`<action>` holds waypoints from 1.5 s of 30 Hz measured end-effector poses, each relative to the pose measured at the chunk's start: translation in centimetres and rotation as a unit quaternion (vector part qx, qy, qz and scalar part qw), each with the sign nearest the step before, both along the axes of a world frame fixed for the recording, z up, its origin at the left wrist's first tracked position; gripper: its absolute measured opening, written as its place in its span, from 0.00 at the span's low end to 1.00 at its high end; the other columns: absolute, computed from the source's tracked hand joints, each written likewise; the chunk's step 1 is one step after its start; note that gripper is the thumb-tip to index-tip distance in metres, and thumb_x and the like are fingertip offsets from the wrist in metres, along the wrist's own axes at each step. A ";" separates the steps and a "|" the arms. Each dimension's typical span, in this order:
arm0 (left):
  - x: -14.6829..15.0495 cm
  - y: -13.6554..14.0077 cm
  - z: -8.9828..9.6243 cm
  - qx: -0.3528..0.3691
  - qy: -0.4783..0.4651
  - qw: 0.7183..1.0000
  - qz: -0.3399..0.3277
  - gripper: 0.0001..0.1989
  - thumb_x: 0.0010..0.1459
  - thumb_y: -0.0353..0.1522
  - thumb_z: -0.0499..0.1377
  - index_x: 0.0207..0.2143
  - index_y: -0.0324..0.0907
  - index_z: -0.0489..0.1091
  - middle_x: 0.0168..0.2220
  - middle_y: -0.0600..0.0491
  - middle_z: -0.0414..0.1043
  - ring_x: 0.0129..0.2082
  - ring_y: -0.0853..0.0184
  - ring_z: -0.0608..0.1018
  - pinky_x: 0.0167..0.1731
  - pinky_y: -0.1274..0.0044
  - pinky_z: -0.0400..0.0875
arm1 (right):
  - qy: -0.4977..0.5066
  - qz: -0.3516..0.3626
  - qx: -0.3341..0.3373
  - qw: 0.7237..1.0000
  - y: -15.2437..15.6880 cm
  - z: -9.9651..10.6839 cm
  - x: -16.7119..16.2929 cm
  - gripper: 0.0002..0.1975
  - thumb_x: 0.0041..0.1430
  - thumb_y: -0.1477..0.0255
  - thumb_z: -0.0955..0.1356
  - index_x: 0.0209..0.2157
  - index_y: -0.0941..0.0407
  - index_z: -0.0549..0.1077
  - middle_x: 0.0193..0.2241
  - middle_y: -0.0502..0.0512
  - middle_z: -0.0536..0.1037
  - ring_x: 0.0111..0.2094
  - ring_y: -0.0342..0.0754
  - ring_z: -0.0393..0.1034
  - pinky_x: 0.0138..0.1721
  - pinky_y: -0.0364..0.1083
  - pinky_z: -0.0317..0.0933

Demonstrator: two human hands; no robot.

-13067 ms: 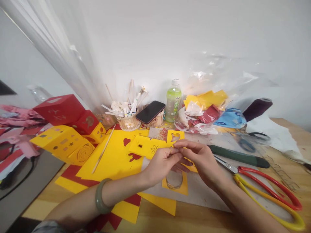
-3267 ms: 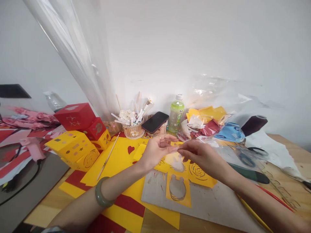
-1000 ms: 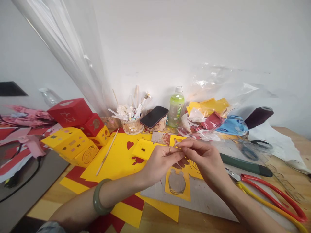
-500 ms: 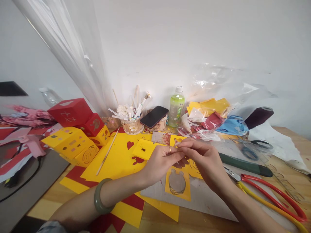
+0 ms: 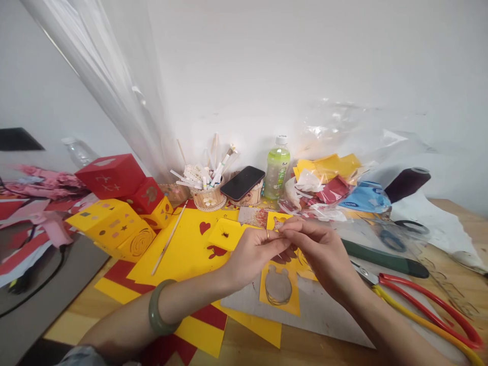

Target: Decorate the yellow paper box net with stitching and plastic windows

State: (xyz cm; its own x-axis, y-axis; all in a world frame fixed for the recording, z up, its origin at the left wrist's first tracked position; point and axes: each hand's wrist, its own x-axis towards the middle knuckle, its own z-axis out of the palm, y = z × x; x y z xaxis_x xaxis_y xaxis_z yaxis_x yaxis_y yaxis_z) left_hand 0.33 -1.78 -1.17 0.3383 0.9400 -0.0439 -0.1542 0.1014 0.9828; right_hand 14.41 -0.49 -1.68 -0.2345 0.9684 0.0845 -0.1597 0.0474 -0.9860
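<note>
My left hand [image 5: 251, 259] and my right hand [image 5: 324, 249] meet at the middle, fingertips pinched together. Whatever small thing lies between them is hidden by the fingers. A jade-green bangle [image 5: 155, 308] circles my left wrist. Just below the hands lies a yellow card [image 5: 294, 301] with a rounded, eared shape cut out of it. Behind the fingers, another yellow cut-out card [image 5: 271, 217] is partly covered. Left of my left hand is a yellow box-like piece [image 5: 233, 232] with a small dark mark. These cards rest on a grey board [image 5: 328, 311].
Red-and-yellow-handled shears [image 5: 427, 295] and a dark green tool [image 5: 381, 256] lie right. Decorated yellow boxes [image 5: 110, 223] and red boxes [image 5: 114, 175] stand left, near a pink glue gun [image 5: 51, 226]. A phone [image 5: 243, 183] and green bottle [image 5: 278, 168] are behind.
Almost nothing differs. Both hands stay pinched together in the same place, with at most a slight shift of the fingers.
</note>
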 end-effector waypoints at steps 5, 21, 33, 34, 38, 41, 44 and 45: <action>-0.1 0.0 -0.2 0.011 -0.006 1.000 0.005 0.12 0.49 0.37 0.60 0.22 0.36 0.72 0.22 0.54 0.69 0.25 0.72 0.71 0.31 0.78 0.68 | -0.012 -0.014 -0.003 1.000 0.0 -0.1 -0.1 0.05 0.47 0.68 0.72 0.26 0.55 0.78 0.25 0.49 0.74 0.24 0.39 0.63 0.26 0.40 0.58; -0.1 0.0 0.2 -0.008 0.017 1.000 0.008 0.13 0.50 0.39 0.60 0.23 0.37 0.72 0.23 0.53 0.70 0.27 0.70 0.72 0.33 0.76 0.69 | -0.014 -0.026 -0.012 0.999 0.0 0.0 -0.1 0.07 0.46 0.67 0.72 0.26 0.55 0.77 0.22 0.50 0.72 0.23 0.41 0.62 0.25 0.43 0.59; 0.0 0.2 -0.2 -0.006 0.004 1.000 0.010 0.13 0.49 0.39 0.61 0.24 0.37 0.73 0.23 0.53 0.71 0.27 0.70 0.73 0.33 0.75 0.69 | -0.028 -0.032 0.001 0.999 0.2 -0.4 0.1 0.05 0.47 0.68 0.71 0.27 0.55 0.78 0.25 0.50 0.75 0.26 0.42 0.65 0.28 0.42 0.59; 0.0 0.2 -0.2 -0.009 0.005 1.000 0.010 0.13 0.49 0.39 0.61 0.24 0.37 0.73 0.23 0.53 0.71 0.27 0.70 0.73 0.33 0.75 0.69 | -0.029 -0.033 0.000 0.999 0.2 -0.3 0.1 0.05 0.46 0.68 0.71 0.27 0.55 0.78 0.25 0.50 0.75 0.26 0.42 0.65 0.28 0.43 0.59; 0.0 0.1 -0.2 -0.003 0.013 1.000 0.005 0.13 0.50 0.39 0.61 0.23 0.37 0.73 0.24 0.53 0.71 0.27 0.70 0.73 0.33 0.76 0.69 | -0.024 -0.024 0.000 0.999 0.2 -0.3 0.1 0.08 0.47 0.66 0.71 0.26 0.56 0.77 0.23 0.50 0.73 0.25 0.42 0.64 0.26 0.43 0.59; 0.0 0.1 -0.3 0.000 0.014 1.000 0.009 0.14 0.49 0.40 0.61 0.23 0.37 0.73 0.23 0.52 0.71 0.27 0.69 0.73 0.33 0.76 0.69 | -0.031 -0.024 0.006 0.999 0.3 -0.4 0.1 0.08 0.47 0.66 0.71 0.26 0.56 0.77 0.23 0.50 0.73 0.25 0.42 0.64 0.27 0.43 0.59; 0.0 0.2 -0.3 -0.001 0.014 1.000 0.011 0.14 0.47 0.40 0.62 0.23 0.36 0.73 0.22 0.52 0.71 0.27 0.69 0.73 0.32 0.75 0.69 | -0.033 -0.030 0.006 0.999 0.3 -0.6 0.1 0.07 0.47 0.66 0.71 0.26 0.56 0.77 0.25 0.51 0.75 0.26 0.43 0.65 0.28 0.43 0.60; 0.0 0.2 -0.3 0.000 0.012 1.000 0.011 0.14 0.47 0.40 0.62 0.22 0.36 0.73 0.22 0.52 0.71 0.26 0.69 0.73 0.32 0.75 0.69 | -0.031 -0.030 0.006 0.999 0.3 -0.6 0.2 0.07 0.47 0.67 0.71 0.27 0.56 0.77 0.26 0.51 0.75 0.26 0.43 0.65 0.28 0.43 0.60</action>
State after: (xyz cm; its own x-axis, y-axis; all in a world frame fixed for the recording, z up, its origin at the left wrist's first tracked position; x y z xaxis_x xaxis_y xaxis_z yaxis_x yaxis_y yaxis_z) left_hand 0.32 -1.57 -1.43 0.3169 0.9470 -0.0525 -0.1323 0.0989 0.9863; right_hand 14.57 -0.15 -2.30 -0.1806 0.9800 0.0837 -0.0941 0.0675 -0.9933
